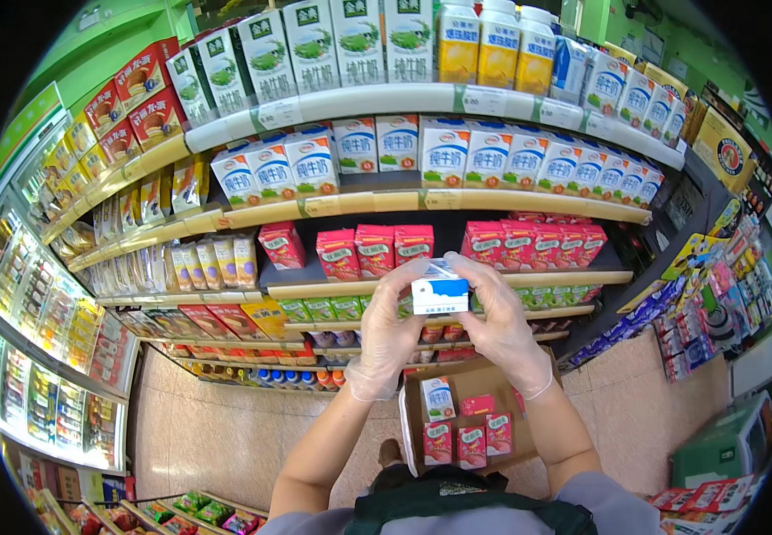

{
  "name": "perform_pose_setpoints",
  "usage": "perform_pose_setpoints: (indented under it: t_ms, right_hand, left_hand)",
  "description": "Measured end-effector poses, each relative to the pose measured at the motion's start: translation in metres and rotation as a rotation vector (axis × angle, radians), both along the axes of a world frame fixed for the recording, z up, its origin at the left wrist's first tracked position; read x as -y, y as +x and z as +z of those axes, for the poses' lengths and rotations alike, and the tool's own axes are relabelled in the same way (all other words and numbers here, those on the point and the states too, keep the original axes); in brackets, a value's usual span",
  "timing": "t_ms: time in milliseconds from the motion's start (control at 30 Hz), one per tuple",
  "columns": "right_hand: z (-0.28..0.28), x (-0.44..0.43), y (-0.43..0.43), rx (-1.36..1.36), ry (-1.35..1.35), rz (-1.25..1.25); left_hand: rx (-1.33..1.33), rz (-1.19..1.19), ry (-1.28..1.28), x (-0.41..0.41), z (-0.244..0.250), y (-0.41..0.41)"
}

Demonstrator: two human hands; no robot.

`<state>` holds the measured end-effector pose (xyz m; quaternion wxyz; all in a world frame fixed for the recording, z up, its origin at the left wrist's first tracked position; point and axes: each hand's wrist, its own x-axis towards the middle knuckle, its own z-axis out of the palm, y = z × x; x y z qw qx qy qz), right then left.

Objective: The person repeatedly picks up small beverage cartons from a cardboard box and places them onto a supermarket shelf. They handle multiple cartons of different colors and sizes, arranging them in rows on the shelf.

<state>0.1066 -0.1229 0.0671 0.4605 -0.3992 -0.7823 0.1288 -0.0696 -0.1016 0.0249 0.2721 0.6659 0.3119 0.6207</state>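
Observation:
Both my hands, in clear plastic gloves, hold one small white-and-blue milk carton [440,294] in front of the shelves. My left hand [389,328] grips its left side, and my right hand [503,321] grips its right side. Just beyond them, pink drink cartons [376,251] stand on a shelf, with a dark gap [448,237] between two groups. Below my forearms is an open cardboard box [526,445]. Inside it lie a white-and-blue milk carton [437,399] and several pink cartons [471,447].
White-and-blue milk cartons [446,157] line the shelf above, under tall milk boxes [312,47] and yellow-white bottles [497,47]. Green cartons [319,308] stand lower. A lit glass-front cooler [45,301] is at left, a green bin [723,441] at right. Snack packs [212,511] lie at bottom left.

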Motion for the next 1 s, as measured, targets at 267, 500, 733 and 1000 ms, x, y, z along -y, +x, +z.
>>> perform_pose_setpoints:
  t_ms: [267, 500, 733, 1000]
  right_hand:
    - [0.028, -0.051, -0.054, -0.087, 0.274, 0.038]
    - [0.047, -0.097, -0.083, -0.162, 0.405, -0.011]
    - [0.072, -0.145, -0.098, -0.286, 0.15, -0.09]
    - [0.072, -0.168, -0.115, -0.219, 0.355, -0.201]
  left_hand:
    - [-0.156, 0.16, 0.288, -0.049, 0.044, -0.059]
    - [-0.276, 0.173, 0.396, -0.092, 0.088, -0.083]
    - [-0.625, 0.52, 0.58, -0.135, 0.104, -0.097]
    - [-0.811, 0.54, 0.524, -0.156, 0.116, -0.111]
